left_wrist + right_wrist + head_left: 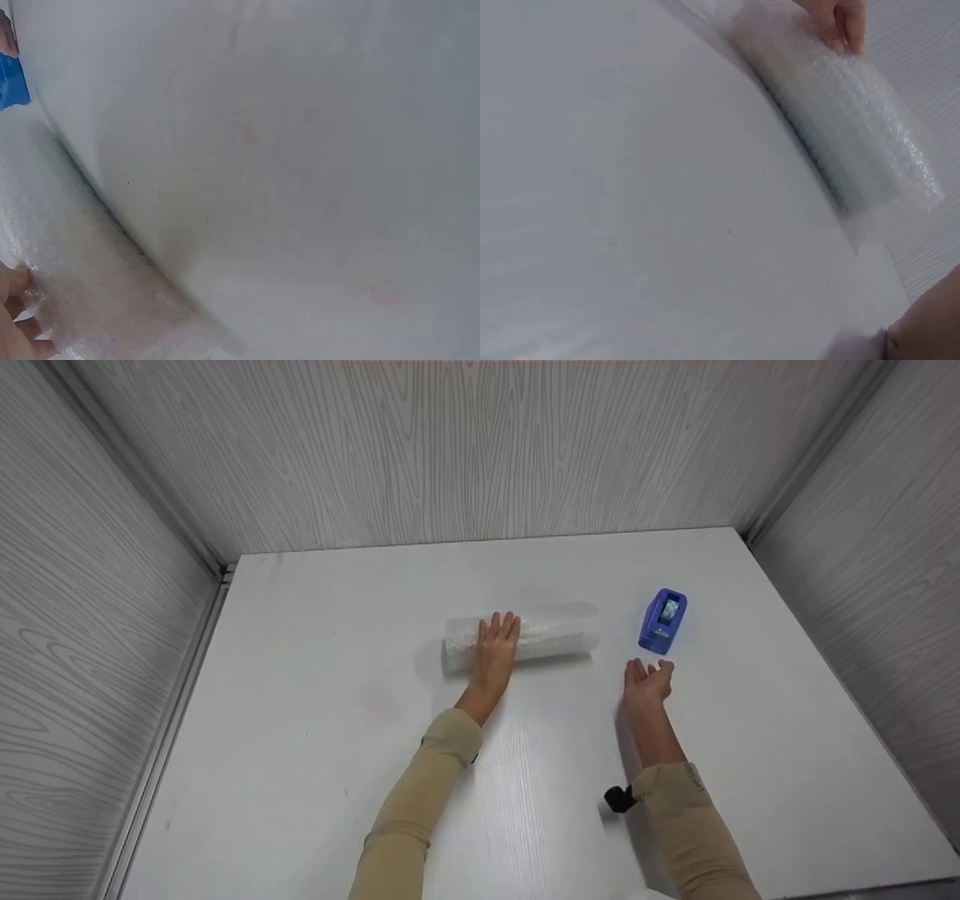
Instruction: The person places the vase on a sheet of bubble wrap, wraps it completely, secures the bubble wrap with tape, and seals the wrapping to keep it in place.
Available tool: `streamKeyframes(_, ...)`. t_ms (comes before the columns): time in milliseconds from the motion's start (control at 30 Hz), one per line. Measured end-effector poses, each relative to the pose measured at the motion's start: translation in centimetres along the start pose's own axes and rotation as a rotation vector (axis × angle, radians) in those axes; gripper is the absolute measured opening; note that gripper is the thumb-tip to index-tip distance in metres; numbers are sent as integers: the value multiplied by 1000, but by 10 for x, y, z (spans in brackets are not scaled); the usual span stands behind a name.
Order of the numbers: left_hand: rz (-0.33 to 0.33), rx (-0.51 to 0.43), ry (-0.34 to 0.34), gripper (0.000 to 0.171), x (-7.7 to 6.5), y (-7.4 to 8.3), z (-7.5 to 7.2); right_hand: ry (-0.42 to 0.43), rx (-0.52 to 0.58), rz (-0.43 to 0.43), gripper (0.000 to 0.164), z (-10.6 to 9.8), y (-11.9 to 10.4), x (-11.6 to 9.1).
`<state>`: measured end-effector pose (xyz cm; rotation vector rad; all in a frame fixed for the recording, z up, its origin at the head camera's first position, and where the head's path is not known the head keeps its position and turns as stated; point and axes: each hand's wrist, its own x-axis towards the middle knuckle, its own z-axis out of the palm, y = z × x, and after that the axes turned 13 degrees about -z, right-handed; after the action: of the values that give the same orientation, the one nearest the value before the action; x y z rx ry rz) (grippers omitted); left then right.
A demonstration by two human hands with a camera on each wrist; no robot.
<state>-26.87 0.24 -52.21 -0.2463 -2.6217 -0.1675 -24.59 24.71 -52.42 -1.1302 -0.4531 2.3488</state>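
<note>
A roll of clear bubble wrap lies crosswise on the white table; its bubbled surface shows in the right wrist view. Across its left half rests my left hand, fingers extended over the top; those fingers also show at the edge of the left wrist view. A blue tape dispenser with a roll of tape in it stands to the right of the wrap. Just in front of the dispenser, my right hand is turned partly upward, its fingertips and thumb pinching a small clear strip of tape.
The white tabletop is bounded by a grey wood-grain panel at the back and similar panels at both sides. A black device sits at the right wrist. A small white shape shows at the bottom edge.
</note>
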Motion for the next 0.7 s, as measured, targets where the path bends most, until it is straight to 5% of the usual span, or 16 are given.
streamKeyframes(233, -10, -16, 20, 39, 0, -1, 1, -46, -14, 158, 45, -7, -7, 0)
streamKeyframes(433, -14, -78, 73, 37, 0, 0, 3, -148, -134, 274, 54, -14, -22, -10)
streamKeyframes(567, -7, -68, 75, 36, 1, 0, 3, -130, -211, 212, 50, -15, -30, -15)
streamKeyframes(700, -7, -49, 47, 38, 1, 0, 2, -93, -381, -9, 33, -14, -33, -10)
